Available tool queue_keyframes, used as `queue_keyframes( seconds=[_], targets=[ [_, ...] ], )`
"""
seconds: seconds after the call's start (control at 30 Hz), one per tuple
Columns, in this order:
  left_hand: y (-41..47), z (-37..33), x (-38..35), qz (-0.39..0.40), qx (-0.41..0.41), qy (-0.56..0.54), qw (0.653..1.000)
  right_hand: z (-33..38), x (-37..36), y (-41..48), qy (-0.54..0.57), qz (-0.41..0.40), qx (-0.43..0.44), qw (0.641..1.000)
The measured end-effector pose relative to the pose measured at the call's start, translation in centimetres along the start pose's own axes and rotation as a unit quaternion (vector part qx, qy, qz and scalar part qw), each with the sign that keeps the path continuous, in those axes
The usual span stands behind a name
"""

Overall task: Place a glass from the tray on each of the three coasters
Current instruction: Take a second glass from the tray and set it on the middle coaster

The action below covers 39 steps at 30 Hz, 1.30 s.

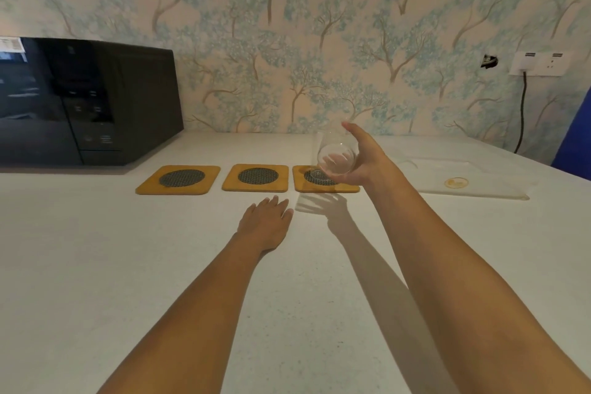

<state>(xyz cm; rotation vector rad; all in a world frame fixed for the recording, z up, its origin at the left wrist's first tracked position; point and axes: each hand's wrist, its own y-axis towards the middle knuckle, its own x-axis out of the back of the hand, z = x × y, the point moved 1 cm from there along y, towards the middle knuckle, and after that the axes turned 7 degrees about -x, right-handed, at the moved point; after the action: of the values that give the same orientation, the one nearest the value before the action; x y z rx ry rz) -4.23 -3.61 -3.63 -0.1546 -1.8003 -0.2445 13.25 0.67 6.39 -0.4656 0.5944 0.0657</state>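
Three wooden coasters with dark mesh centres lie in a row on the white counter: left coaster [179,180], middle coaster [256,178], right coaster [307,185]. My right hand [364,160] holds a clear glass [334,157], tilted, just above the right coaster. My left hand [267,221] rests flat on the counter in front of the middle coaster, holding nothing. A clear tray [473,182] with a gold round mark lies to the right; I see no glasses on it.
A black microwave [80,102] stands at the back left. The patterned wall runs behind the counter, with a socket and black cable [523,105] at the right. A blue object [572,137] is at the right edge.
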Motion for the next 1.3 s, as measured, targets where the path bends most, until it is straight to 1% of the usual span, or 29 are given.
queue_keyframes(
  seconds=[0.1, 0.2, 0.27, 0.33, 0.4, 0.43, 0.47, 0.53, 0.6, 0.67, 0.73, 0.77, 0.83, 0.87, 0.9, 0.97, 1.0, 1.07, 1.17, 1.3],
  targets=[
    [0.1, 0.2, -0.2, -0.017, -0.005, -0.005, 1.0, -0.3, -1.7, -0.4, -0.119, -0.013, 0.018, 0.993],
    [0.1, 0.3, -0.2, -0.04, -0.005, -0.023, 0.999, -0.4, -2.8, 0.3, -0.235, -0.058, 0.06, 0.968],
    [0.2, 0.3, -0.1, -0.089, -0.003, -0.059, 0.994, -0.5, -3.3, 0.6, -0.348, -0.084, 0.09, 0.929],
    [0.4, 0.2, 0.3, -0.173, 0.0, -0.104, 0.979, -0.5, -3.9, 0.5, -0.43, -0.096, 0.127, 0.889],
    [0.5, -0.1, 1.1, -0.254, 0.006, -0.146, 0.956, -0.4, -4.6, 0.3, -0.474, -0.114, 0.164, 0.858],
    [0.7, -0.3, 1.5, -0.281, 0.003, -0.156, 0.947, -0.4, -4.9, 0.3, -0.494, -0.128, 0.184, 0.84],
    [0.9, -0.5, 2.1, -0.298, -0.005, -0.151, 0.942, -0.5, -5.2, 0.2, -0.513, -0.138, 0.201, 0.823],
    [1.7, -0.9, 3.0, -0.311, -0.02, -0.12, 0.943, -0.9, -5.8, 0.1, -0.535, -0.128, 0.228, 0.803],
    [2.6, -1.2, 3.6, -0.309, -0.022, -0.145, 0.94, -1.3, -6.3, 0.1, -0.546, -0.117, 0.248, 0.791],
    [3.3, -1.4, 3.9, -0.319, -0.011, -0.22, 0.922, -1.8, -6.7, 0.1, -0.548, -0.11, 0.264, 0.786],
    [3.9, -1.3, 3.9, -0.335, 0.01, -0.272, 0.902, -2.0, -6.9, 0.2, -0.545, -0.1, 0.273, 0.786],
    [4.1, -1.3, 4.0, -0.332, 0.02, -0.285, 0.899, -2.0, -6.9, 0.3, -0.536, -0.087, 0.271, 0.795],
    [4.5, -1.1, 4.1, -0.323, 0.034, -0.295, 0.899, -1.9, -6.6, 0.4, -0.493, -0.06, 0.27, 0.825],
    [4.8, -1.0, 4.3, -0.324, 0.044, -0.293, 0.898, -1.8, -6.1, 0.6, -0.476, -0.063, 0.285, 0.83],
    [5.0, -0.8, 4.4, -0.328, 0.057, -0.289, 0.898, -1.6, -5.4, 0.9, -0.472, -0.084, 0.312, 0.82],
    [5.4, -0.3, 4.6, -0.334, 0.078, -0.296, 0.891, -1.5, -3.2, 1.9, -0.513, -0.174, 0.36, 0.76],
    [5.6, 0.1, 4.7, -0.335, 0.088, -0.305, 0.887, -1.6, -1.8, 2.3, -0.542, -0.216, 0.361, 0.728],
    [5.9, 0.9, 4.9, -0.334, 0.104, -0.321, 0.88, -2.2, 1.5, 3.7, -0.603, -0.266, 0.325, 0.679],
    [6.6, 2.1, 5.3, -0.328, 0.118, -0.321, 0.881, -3.3, 5.9, 5.4, -0.674, -0.301, 0.28, 0.614],
    [8.0, 3.2, 5.5, -0.329, 0.128, -0.345, 0.87, -3.9, 7.8, 6.0, -0.682, -0.313, 0.259, 0.608]
  ],
)
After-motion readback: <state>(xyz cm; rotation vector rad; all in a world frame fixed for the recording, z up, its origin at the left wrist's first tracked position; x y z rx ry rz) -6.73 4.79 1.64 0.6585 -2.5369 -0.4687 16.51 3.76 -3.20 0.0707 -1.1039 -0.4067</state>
